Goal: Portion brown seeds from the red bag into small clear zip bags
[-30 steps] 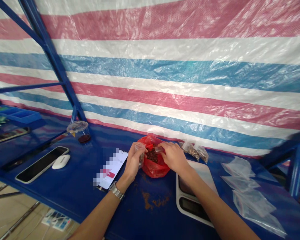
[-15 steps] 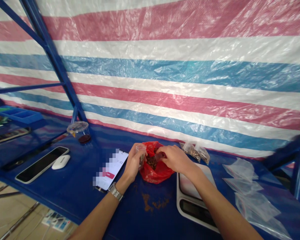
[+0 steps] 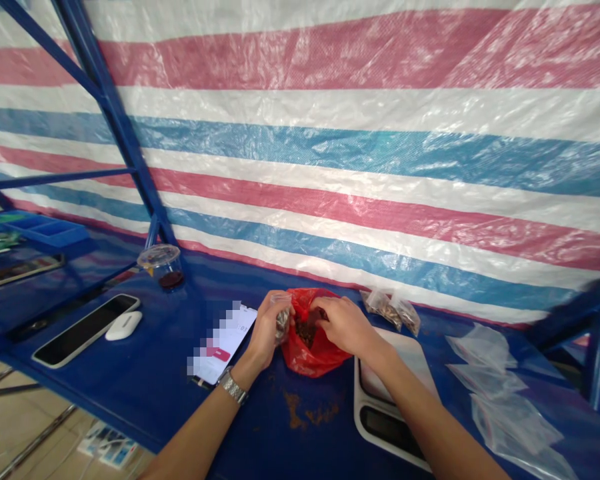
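My left hand (image 3: 269,327), with a metal watch at the wrist, is closed round a small clear zip bag (image 3: 283,321) partly filled with brown bits. Right beside it on the table stands an open red plastic bag (image 3: 316,357) holding loose brown, grainy pieces (image 3: 306,332). My right hand (image 3: 343,325) reaches over the red bag's right rim, fingers bent together at its mouth. What those fingertips grip is dark and too small to make out. Under my right forearm lies a white digital scale (image 3: 363,417).
Filled small bags (image 3: 391,310) lie behind the scale, flat clear zip bags (image 3: 500,400) to its right. A lit phone (image 3: 225,347), a dark phone (image 3: 85,330), a white earphone case (image 3: 123,325) and a lidded plastic cup (image 3: 161,265) stand left. Brown powder (image 3: 310,413) marks the blue table.
My right hand has shifted slightly left and down at the red bag's mouth. The small bag in my left hand now leans more. The whole view has tilted a little.
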A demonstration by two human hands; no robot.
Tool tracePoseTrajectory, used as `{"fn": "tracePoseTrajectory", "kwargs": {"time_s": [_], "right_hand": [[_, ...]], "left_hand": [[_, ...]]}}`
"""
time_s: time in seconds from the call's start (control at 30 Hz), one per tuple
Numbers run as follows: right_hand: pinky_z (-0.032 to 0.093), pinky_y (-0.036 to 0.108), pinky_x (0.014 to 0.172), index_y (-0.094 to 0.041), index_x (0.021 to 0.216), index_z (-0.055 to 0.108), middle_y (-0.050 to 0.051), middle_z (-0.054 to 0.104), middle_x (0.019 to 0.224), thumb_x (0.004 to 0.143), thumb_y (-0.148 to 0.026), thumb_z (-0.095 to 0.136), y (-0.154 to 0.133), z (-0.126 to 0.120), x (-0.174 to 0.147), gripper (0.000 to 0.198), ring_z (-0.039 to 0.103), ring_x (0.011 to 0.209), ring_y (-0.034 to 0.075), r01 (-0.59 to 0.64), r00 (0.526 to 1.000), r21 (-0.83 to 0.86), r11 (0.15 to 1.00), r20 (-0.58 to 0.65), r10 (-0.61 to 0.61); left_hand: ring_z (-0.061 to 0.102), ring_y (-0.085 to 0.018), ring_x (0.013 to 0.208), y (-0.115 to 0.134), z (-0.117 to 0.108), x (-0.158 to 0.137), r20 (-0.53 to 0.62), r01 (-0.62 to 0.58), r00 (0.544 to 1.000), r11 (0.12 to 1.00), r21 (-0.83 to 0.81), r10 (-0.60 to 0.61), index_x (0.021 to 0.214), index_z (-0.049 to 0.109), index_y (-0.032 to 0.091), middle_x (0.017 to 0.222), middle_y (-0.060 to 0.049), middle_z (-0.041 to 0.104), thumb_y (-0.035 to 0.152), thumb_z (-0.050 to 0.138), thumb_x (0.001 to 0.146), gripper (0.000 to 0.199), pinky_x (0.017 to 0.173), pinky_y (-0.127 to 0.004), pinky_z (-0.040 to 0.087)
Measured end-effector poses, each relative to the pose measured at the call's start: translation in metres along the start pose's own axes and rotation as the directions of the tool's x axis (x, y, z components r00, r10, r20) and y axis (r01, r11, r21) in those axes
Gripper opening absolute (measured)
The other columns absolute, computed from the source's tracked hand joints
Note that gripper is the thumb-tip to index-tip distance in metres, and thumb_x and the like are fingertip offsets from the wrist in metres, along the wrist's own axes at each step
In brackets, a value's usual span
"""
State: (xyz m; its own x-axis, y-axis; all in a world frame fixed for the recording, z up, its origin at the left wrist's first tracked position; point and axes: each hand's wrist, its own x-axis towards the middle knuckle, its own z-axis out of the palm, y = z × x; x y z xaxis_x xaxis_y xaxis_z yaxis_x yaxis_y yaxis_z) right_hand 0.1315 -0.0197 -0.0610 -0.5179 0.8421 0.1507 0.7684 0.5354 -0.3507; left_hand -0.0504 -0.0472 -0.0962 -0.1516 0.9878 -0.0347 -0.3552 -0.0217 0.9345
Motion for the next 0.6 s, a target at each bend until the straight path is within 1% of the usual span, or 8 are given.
{"fn": "tracePoseTrajectory", "kwargs": {"time_s": [0.07, 0.17, 0.3, 0.37, 0.43, 0.5, 0.6], "right_hand": [[0.044, 0.029, 0.084, -0.027, 0.098, 0.074, 0.000, 0.080, 0.099, 0.084, -0.008, 0.065, -0.001, -0.001, -0.001, 0.025, 0.073, 0.098, 0.021, -0.010, 1.000, 0.064, 0.998, 0.022, 0.009], [0.046, 0.026, 0.079, -0.026, 0.100, 0.074, 0.001, 0.080, 0.096, 0.081, -0.006, 0.063, -0.006, -0.001, -0.003, 0.029, 0.073, 0.094, 0.021, 0.008, 0.999, 0.111, 0.994, 0.045, -0.013], [0.046, 0.027, 0.087, -0.023, 0.101, 0.073, 0.005, 0.080, 0.105, 0.077, 0.001, 0.056, -0.014, -0.001, -0.005, 0.038, 0.072, 0.102, 0.022, 0.096, 0.995, 0.053, 0.994, 0.028, -0.098], [0.047, 0.027, 0.090, -0.022, 0.101, 0.073, 0.006, 0.079, 0.109, 0.077, 0.001, 0.056, -0.014, 0.001, -0.006, 0.038, 0.072, 0.106, 0.023, 0.109, 0.993, 0.073, 0.991, 0.034, -0.111], [0.048, 0.028, 0.092, -0.021, 0.103, 0.074, 0.007, 0.080, 0.109, 0.078, -0.001, 0.058, -0.011, 0.005, -0.005, 0.036, 0.072, 0.106, 0.024, 0.101, 0.992, 0.142, 0.985, 0.057, -0.110], [0.050, 0.029, 0.091, -0.021, 0.103, 0.075, 0.007, 0.080, 0.107, 0.078, -0.002, 0.059, -0.006, 0.008, -0.004, 0.035, 0.073, 0.104, 0.025, 0.089, 0.988, 0.255, 0.963, 0.100, -0.118], [0.053, 0.029, 0.090, -0.019, 0.105, 0.076, 0.008, 0.079, 0.108, 0.080, -0.002, 0.057, 0.003, 0.010, -0.002, 0.036, 0.074, 0.103, 0.024, 0.046, 0.976, 0.472, 0.880, 0.168, -0.141]], "left_hand": [[0.057, -0.012, 0.055, 0.002, 0.002, -0.001, -0.012, 0.009, 1.000, 0.999, -0.053, -0.009, 0.096, 0.061, 0.020, 0.067, 0.005, 0.063, 0.035, 0.070, 0.077, 0.026, 0.054, -0.022, 0.042], [0.056, -0.012, 0.056, 0.002, 0.004, -0.003, -0.010, -0.026, 1.000, 0.995, -0.098, 0.025, 0.098, 0.058, 0.021, 0.066, 0.005, 0.062, 0.034, 0.068, 0.080, 0.024, 0.055, -0.022, 0.041], [0.057, -0.012, 0.062, -0.004, 0.003, -0.003, -0.027, -0.078, 0.997, 0.993, -0.087, 0.076, 0.097, 0.060, 0.020, 0.072, 0.005, 0.062, 0.031, 0.068, 0.081, 0.021, 0.061, -0.023, 0.044], [0.057, -0.012, 0.066, -0.007, 0.002, -0.002, -0.025, -0.108, 0.994, 0.992, -0.061, 0.107, 0.098, 0.062, 0.020, 0.077, 0.004, 0.062, 0.031, 0.069, 0.082, 0.021, 0.065, -0.024, 0.045], [0.057, -0.012, 0.066, -0.008, 0.001, -0.003, 0.010, -0.141, 0.990, 0.990, -0.024, 0.141, 0.099, 0.061, 0.020, 0.077, 0.004, 0.062, 0.032, 0.068, 0.084, 0.020, 0.067, -0.024, 0.045], [0.056, -0.012, 0.065, -0.006, 0.002, -0.004, 0.051, -0.169, 0.984, 0.986, 0.015, 0.168, 0.099, 0.060, 0.020, 0.075, 0.004, 0.061, 0.034, 0.068, 0.086, 0.021, 0.067, -0.024, 0.045], [0.056, -0.012, 0.065, -0.002, 0.004, -0.007, 0.080, -0.171, 0.983, 0.983, 0.062, 0.166, 0.099, 0.058, 0.021, 0.073, 0.004, 0.061, 0.037, 0.067, 0.088, 0.022, 0.065, -0.024, 0.044]]}}
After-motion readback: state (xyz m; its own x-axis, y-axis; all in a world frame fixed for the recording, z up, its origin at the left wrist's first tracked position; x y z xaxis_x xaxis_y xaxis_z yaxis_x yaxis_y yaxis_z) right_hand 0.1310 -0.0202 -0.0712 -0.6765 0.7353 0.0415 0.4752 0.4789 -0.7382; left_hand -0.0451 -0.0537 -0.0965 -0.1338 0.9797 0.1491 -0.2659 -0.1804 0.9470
